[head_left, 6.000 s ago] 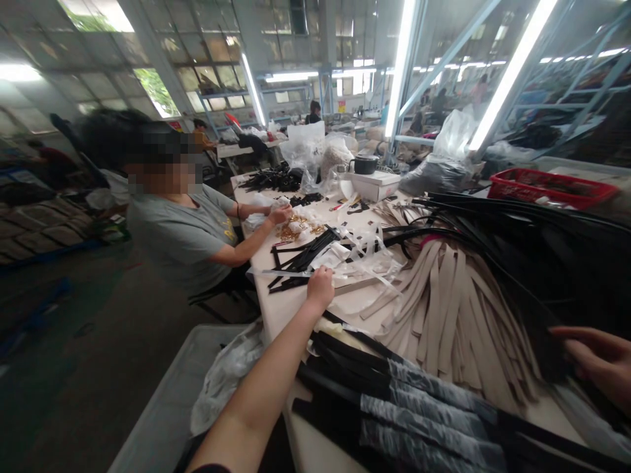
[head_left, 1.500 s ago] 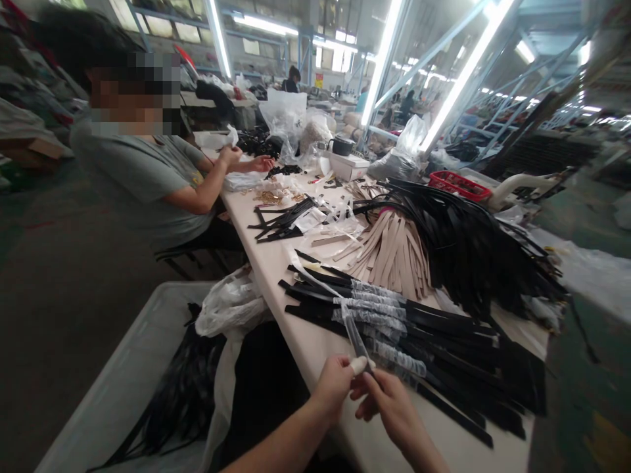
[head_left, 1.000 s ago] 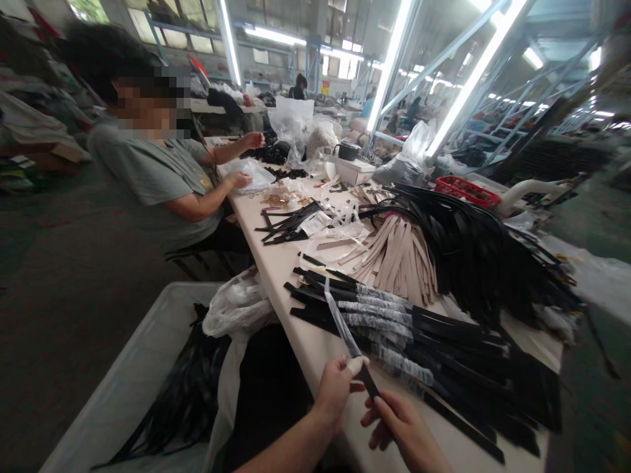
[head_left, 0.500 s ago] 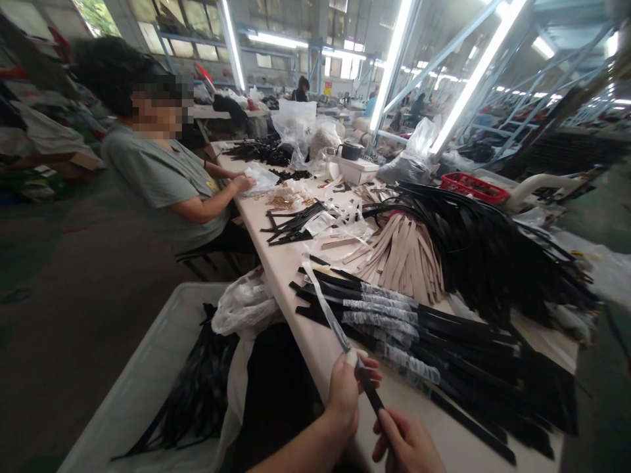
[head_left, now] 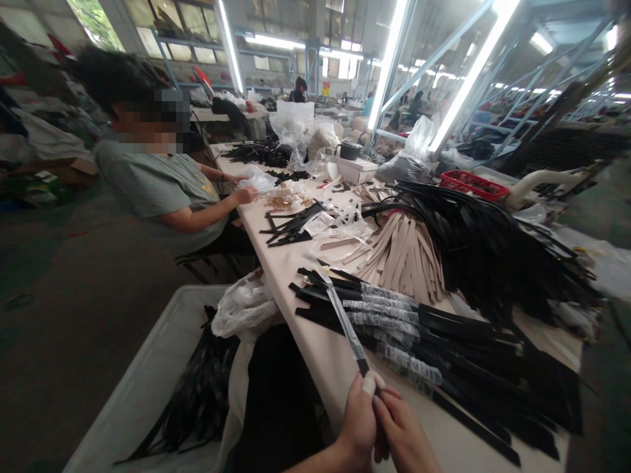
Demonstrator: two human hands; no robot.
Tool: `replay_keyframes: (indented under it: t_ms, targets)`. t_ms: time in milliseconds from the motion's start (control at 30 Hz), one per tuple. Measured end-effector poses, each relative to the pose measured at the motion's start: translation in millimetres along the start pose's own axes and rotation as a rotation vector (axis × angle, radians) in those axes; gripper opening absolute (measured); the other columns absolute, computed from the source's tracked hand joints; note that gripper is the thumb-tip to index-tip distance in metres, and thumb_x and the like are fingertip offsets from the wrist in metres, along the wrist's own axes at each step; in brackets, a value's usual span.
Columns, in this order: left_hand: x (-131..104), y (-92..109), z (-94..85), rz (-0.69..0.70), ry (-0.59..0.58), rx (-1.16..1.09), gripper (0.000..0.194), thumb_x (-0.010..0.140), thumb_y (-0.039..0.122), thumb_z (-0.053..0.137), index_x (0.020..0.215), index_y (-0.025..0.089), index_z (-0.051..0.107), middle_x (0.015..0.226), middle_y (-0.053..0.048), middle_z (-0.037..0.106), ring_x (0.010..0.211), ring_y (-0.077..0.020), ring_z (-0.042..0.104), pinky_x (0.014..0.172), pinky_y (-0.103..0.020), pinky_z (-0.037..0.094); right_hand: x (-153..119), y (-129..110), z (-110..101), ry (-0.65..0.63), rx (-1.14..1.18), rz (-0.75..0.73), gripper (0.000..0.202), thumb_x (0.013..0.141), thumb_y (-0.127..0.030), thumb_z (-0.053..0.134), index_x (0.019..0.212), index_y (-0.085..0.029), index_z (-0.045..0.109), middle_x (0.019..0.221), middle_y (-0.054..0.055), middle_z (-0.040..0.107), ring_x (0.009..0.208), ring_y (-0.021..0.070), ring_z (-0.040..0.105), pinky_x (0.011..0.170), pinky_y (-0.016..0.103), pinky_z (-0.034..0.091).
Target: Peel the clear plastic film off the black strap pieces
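A black strap (head_left: pixel 363 366) is pinched in my left hand (head_left: pixel 359 412), whose thumb has a whitish covering. My right hand (head_left: pixel 403 426) closes around the lower part of the same strap, right against my left hand; the strap's lower end is hidden. A thin clear plastic sleeve (head_left: pixel 341 310) runs over the strap's upper length, pointing away from me, its far tip blurred. Beside my hands lies a row of black straps (head_left: pixel 473 355) on the table, several with crinkled clear plastic (head_left: pixel 382 309) bunched around them.
Beige straps (head_left: pixel 407 256) and a large heap of black straps (head_left: pixel 463 230) lie farther back on the table (head_left: pixel 300 341). A whitish bin (head_left: pixel 142 381) with black strips stands at left. A co-worker (head_left: pixel 148 177) sits at the table's left side, holding clear plastic. A red basket (head_left: pixel 473 187) is behind.
My left hand has slid down along the strap to meet my right hand. More of the sleeve now stretches above my left hand, with dark strap visible inside it.
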State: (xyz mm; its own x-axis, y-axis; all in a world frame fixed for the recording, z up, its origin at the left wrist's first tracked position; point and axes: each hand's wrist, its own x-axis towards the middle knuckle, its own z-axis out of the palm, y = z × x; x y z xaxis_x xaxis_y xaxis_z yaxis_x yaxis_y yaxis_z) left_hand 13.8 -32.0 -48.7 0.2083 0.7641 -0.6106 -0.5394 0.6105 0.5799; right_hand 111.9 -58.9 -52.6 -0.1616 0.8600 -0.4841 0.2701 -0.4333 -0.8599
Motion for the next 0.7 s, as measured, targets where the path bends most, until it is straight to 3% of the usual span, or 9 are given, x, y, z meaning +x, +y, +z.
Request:
replay_keyframes:
  t_ms: [67,200,300,400,533,700]
  targets:
    - [3.4,2.1,-2.2,-0.023,-0.012,-0.032,0.038,0.088,0.054,0.047,0.094,0.018,0.057,0.08,-0.009,0.071,0.038,-0.0124,0.052,0.039,-0.024,0.035,1.9,2.0,-2.2,-0.014,0.024,0.023,0.068,0.081,-0.081,0.039,0.084,-0.016,0.057,0.062,0.005,0.066,0.042,0.0145,0.06,0.038,0.021,0.042]
    - [26.2,32.5,-8.0,-0.001,-0.005,-0.216,0.04,0.089,0.049,0.049,0.106,0.014,0.058,0.088,-0.014,0.071,0.069,-0.0227,0.069,0.066,-0.034,0.052,-4.8,21.0,-10.2,-0.054,-0.062,0.081,0.077,0.078,-0.087,0.032,0.083,-0.015,0.059,0.053,0.006,0.065,0.038,0.012,0.055,0.038,0.019,0.035]
    - [39.3,46.1,-6.9,0.033,0.055,-0.241,0.036,0.089,0.047,0.052,0.102,0.014,0.058,0.079,-0.01,0.069,0.065,-0.0222,0.067,0.068,-0.037,0.052,-8.8,31.9,-9.5,-0.032,-0.122,0.054,0.076,0.079,-0.086,0.031,0.082,-0.016,0.059,0.052,0.007,0.066,0.04,0.0118,0.056,0.041,0.019,0.036]
    - [31.9,32.2,-0.3,0.14,0.062,-0.194,0.033,0.087,0.049,0.055,0.088,0.016,0.056,0.072,-0.006,0.066,0.061,-0.0205,0.065,0.066,-0.035,0.051,-5.7,28.4,-3.3,0.0,-0.066,0.069,0.075,0.081,-0.085,0.029,0.084,-0.016,0.058,0.049,0.003,0.063,0.037,0.0111,0.052,0.038,0.018,0.035]
    - [7.2,7.4,6.7,0.105,0.035,-0.09,0.039,0.086,0.058,0.052,0.082,0.019,0.053,0.071,-0.006,0.067,0.059,-0.0194,0.063,0.054,-0.027,0.044,-1.5,11.8,1.3,0.059,-0.075,0.008,0.07,0.085,-0.08,0.029,0.084,-0.016,0.058,0.05,0.002,0.059,0.037,0.012,0.052,0.034,0.018,0.036]
    - [6.9,25.2,4.8,0.213,0.047,-0.098,0.036,0.083,0.053,0.055,0.086,0.017,0.056,0.074,-0.007,0.068,0.067,-0.0209,0.065,0.067,-0.033,0.049,-9.5,2.5,2.8,-0.021,-0.035,0.009,0.067,0.085,-0.079,0.034,0.082,-0.016,0.057,0.05,0.003,0.061,0.036,0.0101,0.051,0.035,0.017,0.034]
